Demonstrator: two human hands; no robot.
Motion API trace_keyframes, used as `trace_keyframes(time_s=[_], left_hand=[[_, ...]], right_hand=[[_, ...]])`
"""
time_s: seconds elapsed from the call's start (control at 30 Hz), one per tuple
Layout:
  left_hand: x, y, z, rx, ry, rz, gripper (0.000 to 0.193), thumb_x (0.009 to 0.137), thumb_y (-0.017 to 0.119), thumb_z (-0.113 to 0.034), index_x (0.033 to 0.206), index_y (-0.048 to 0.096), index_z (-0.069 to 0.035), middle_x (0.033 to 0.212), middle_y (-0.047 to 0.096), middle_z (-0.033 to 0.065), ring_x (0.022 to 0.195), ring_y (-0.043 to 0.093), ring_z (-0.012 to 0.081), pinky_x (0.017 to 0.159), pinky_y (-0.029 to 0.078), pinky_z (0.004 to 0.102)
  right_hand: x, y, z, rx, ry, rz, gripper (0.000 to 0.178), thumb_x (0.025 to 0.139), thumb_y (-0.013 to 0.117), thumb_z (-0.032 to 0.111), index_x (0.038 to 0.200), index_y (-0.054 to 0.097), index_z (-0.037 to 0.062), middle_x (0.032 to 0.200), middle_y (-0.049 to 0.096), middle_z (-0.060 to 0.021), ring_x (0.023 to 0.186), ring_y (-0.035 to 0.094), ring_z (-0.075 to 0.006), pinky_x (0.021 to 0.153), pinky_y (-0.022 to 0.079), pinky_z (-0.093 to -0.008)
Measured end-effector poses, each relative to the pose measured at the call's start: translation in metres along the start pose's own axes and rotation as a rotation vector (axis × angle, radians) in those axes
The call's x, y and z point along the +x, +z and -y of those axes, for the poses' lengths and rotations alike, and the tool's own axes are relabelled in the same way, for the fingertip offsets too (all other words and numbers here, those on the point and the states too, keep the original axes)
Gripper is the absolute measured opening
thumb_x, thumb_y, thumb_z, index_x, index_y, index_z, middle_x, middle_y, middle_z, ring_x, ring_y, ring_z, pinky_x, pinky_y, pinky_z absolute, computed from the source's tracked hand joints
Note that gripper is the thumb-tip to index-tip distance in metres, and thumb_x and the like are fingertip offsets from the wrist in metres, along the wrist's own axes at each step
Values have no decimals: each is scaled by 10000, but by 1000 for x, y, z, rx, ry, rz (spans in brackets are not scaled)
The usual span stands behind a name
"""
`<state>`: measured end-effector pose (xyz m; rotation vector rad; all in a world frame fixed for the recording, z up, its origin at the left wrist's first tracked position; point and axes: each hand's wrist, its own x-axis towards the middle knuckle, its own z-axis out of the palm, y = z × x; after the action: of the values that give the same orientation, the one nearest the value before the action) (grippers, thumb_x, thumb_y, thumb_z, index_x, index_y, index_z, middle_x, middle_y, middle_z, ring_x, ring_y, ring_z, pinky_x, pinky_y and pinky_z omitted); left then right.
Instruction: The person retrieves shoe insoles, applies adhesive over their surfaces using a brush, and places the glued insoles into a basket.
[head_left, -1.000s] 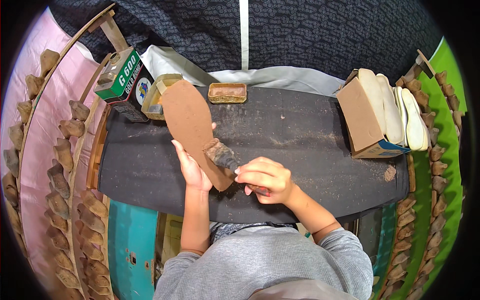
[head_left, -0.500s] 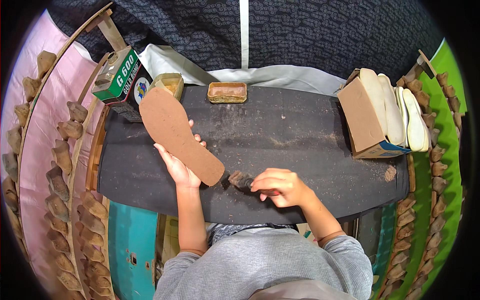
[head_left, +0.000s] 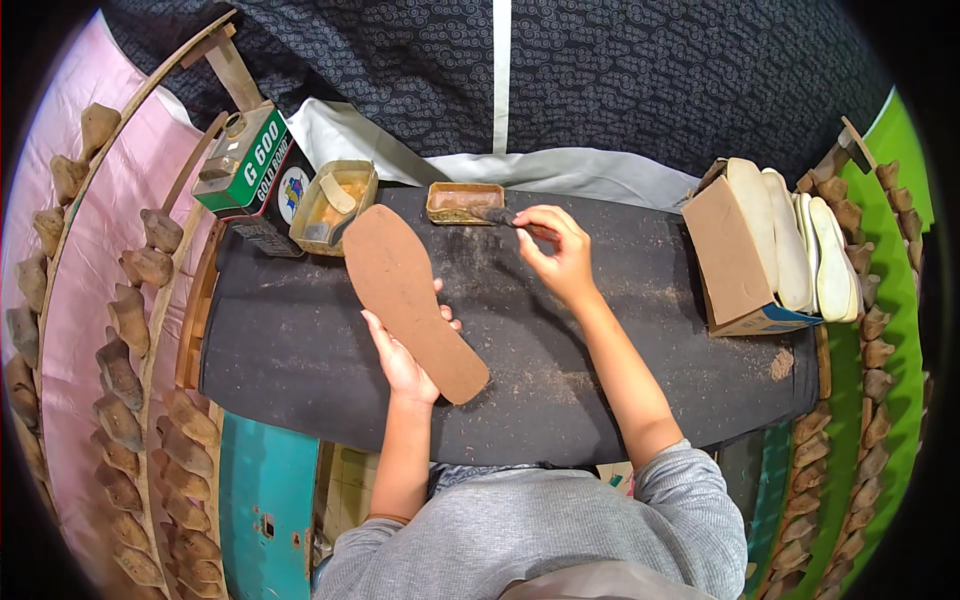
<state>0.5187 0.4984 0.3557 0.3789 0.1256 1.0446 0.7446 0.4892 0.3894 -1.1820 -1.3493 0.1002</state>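
Landmark: small rectangular tray (head_left: 450, 214), shallow, tawny-walled, at the far side of a table under black cloth (head_left: 300, 350). Far left of the tray, racks of knobbly brown forms (head_left: 130, 315), probably wooden shoe lasts. Closer, left of the tray, a boxy metal can (head_left: 255, 180) in green and black, then an open yellowish tub (head_left: 318, 247), stained inside, a pale tongue-shaped piece (head_left: 338, 195) lying in it. On the near left side of the tray: brown shoe sole (head_left: 412, 300), left hand (head_left: 405, 370) gripping it from beneath, thumb at one edge, fingertips curled round the other. Progress, by eye: brushwork on the upward face looks well along, colour even throughout, though wet coat or bare board cannot be told; no second piece joined to it. Sole flat, matte, fine-grained, broad at one end, waisted, blunt at the other. At the tray's near right corner, a dark brush (head_left: 488, 214), bristles clumped; whether they dip in, cannot tell. Right hand (head_left: 560, 250), just right of the tray, pinches the brush between thumb and fingers. Well right of the tray, a cardboard carton (head_left: 728, 255) packed with smooth off-white soles (head_left: 780, 240) on edge; nearer side, a crumbly tan heap (head_left: 782, 364).
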Motion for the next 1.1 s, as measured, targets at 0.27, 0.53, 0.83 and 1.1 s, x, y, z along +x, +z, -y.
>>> trace_keyframes(time_s=[0.27,0.53,0.83,1.1], left_hand=[[2,1,10,-3,-60,-14,708,957,221,-633,1393,392,-102,1267,514,141,848,559,247,757,501,404],[11,4,9,14,-80,-15,706,959,218,-628,1377,403,-89,1233,527,153,839,561,249,741,502,409],[12,5,14,105,-139,-59,743,946,194,-655,1329,447,-70,1151,590,155,787,614,244,708,538,388],[4,11,10,331,-232,-146,785,936,206,-672,1282,470,-19,1115,611,154,818,650,253,720,552,401]], right_hand=[[18,29,-70,-122,23,14,173,776,674,20,947,647,30,912,644,-77,782,668,-150,714,518,-262],[10,31,-88,-124,55,68,227,774,674,17,996,641,50,939,656,-88,807,670,-194,736,523,-289],[8,-1,-38,-405,-148,-2,362,745,722,87,1093,625,92,1101,616,-105,966,606,-256,788,511,-336],[-57,3,54,173,415,89,347,855,693,142,1159,593,9,1057,640,-81,915,607,-127,741,509,-265]])
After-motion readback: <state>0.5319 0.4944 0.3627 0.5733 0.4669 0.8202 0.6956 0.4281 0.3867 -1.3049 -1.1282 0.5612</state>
